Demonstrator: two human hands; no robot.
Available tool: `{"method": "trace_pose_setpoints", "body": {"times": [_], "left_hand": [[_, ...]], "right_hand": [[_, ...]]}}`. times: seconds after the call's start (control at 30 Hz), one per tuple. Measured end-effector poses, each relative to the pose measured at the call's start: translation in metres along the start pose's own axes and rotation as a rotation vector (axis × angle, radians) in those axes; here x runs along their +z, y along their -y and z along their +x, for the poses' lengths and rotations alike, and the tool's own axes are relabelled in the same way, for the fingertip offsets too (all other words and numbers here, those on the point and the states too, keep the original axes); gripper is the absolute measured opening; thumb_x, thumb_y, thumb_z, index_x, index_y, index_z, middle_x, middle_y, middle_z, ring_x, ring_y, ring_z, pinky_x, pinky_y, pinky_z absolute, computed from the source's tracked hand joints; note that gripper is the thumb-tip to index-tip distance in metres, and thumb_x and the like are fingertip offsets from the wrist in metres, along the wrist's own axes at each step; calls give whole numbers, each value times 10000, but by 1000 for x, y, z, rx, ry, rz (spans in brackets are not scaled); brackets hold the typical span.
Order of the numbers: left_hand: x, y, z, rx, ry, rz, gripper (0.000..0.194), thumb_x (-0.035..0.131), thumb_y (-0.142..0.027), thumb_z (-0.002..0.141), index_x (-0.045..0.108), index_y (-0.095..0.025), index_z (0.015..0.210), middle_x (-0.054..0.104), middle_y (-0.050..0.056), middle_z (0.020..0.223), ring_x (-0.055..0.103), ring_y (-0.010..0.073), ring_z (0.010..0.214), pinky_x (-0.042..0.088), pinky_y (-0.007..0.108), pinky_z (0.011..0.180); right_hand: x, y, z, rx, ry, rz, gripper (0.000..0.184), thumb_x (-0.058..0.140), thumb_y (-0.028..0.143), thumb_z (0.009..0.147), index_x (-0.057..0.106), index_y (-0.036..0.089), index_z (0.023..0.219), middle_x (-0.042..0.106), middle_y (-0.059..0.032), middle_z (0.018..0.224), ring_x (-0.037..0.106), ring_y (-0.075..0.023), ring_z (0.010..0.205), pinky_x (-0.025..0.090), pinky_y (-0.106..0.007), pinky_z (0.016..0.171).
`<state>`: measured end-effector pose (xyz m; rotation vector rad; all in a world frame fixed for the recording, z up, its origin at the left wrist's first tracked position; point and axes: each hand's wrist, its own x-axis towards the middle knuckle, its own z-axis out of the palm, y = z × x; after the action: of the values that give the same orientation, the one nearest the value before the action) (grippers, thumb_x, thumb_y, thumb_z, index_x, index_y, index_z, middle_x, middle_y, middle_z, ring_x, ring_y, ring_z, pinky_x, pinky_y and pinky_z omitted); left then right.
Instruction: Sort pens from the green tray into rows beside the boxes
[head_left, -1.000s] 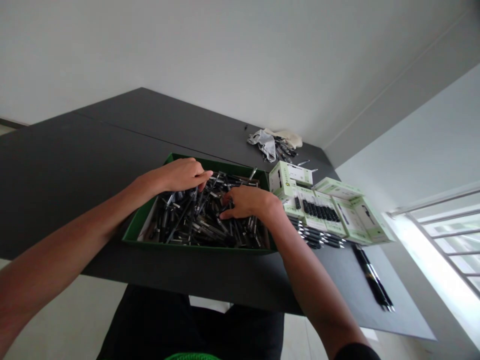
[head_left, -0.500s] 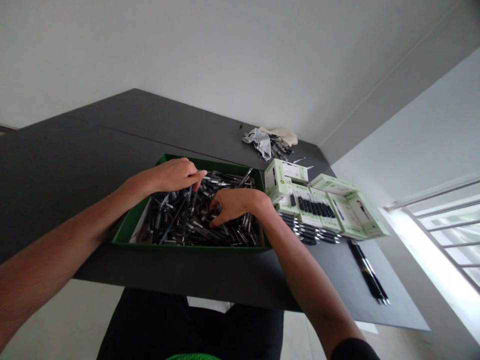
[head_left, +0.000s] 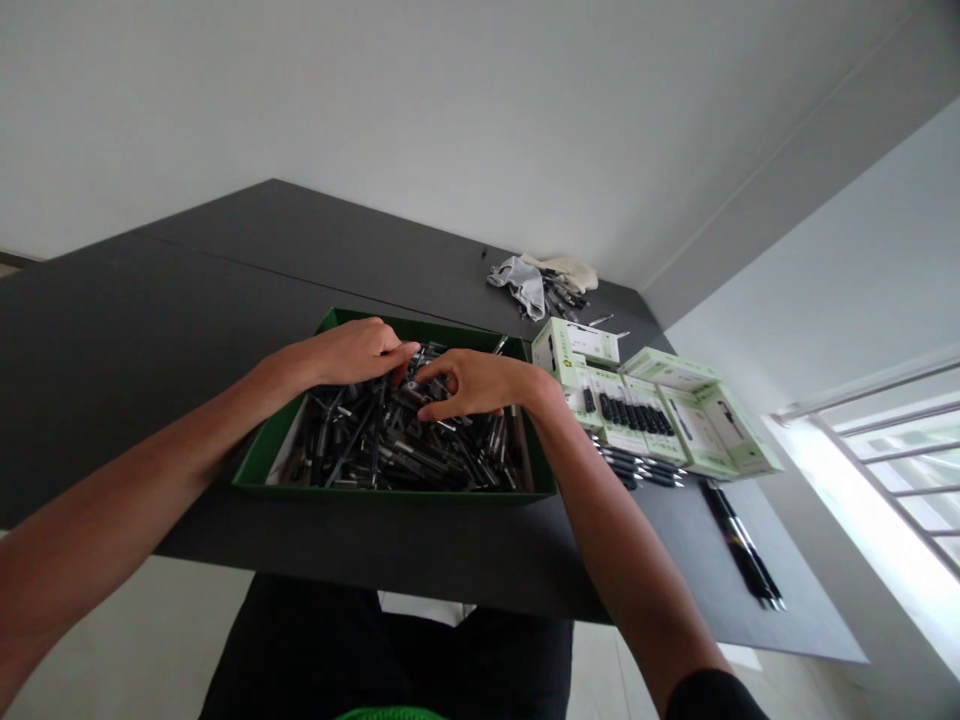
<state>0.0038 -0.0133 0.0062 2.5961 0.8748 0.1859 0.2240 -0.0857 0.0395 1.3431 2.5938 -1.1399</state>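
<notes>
"How do the fingers stand?"
"The left hand's curl together among the pens; whether they clamp one, the view cannot tell. The right hand's are apart from its thumb, reaching into the same pile."
"And the count?"
"Two hands, one green box on the desk, holding the pens, too many and tangled to count. Two cloths, one grey, one cream, lie beyond."
</notes>
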Motion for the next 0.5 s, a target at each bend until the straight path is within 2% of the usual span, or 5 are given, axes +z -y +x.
{"method": "trace_pose_setpoints", "body": {"times": [0.17,0.3,0.4,0.5], "left_hand": [[0,1,-1,15,-19,-14,648,358,-497,1058,763,-204,647,596,17,497,545,157,473,365,302,595],[-1,-1,-2,23,-9,-15,648,345,-509,1052,748,-193,655,548,7,469,482,148,450,366,302,597],[-2,-3,-3,23,-23,-79,672,317,-541,1056,771,-179,717,608,22,540,523,150,504,386,290,611],[-3,-3,-5,55,-52,-132,707,298,-592,1052,729,-169,684,554,15,531,481,139,500,357,278,568]], "right_hand": [[1,-13,9,-125,-61,41,294,711,408,962,786,147,1075,615,41,710,482,-87,572,342,-238,563],[6,-25,18,-195,-119,90,310,718,434,953,776,138,1024,628,29,767,491,-101,663,353,-246,633],[9,-35,23,-239,-158,186,353,706,481,950,758,138,1013,621,23,790,469,-99,666,345,-242,618],[10,-43,26,-240,-227,250,393,690,524,947,735,139,1010,590,30,781,410,-86,627,315,-236,571]]}}
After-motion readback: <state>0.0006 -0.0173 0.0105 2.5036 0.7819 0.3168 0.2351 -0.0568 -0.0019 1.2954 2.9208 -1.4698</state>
